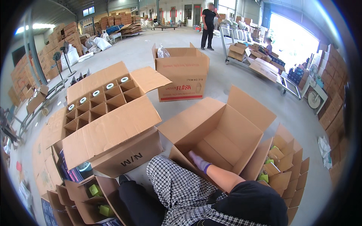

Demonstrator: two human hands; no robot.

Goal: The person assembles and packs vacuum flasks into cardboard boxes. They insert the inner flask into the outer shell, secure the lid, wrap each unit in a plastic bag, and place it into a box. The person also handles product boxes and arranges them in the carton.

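My right hand (199,162), in a grey glove with a purple cuff, reaches over the near side of an open, empty cardboard box (210,135). Its fingers are extended and hold nothing that I can see; whether they touch the cardboard I cannot tell. My left hand is out of view. To the left stands an open carton (127,152) with cardboard dividers (97,110); its far row of cells holds several round, pale-rimmed items (96,93). Beyond these stands a printed vacuum flask carton (182,76) with clear plastic (163,52) at its top.
Cartons with green items stand at the lower left (96,190) and right (263,177). A wheeled cart (264,70) with boxes is at the back right. A person (209,25) stands farther back; another person (268,46) is by the cart.
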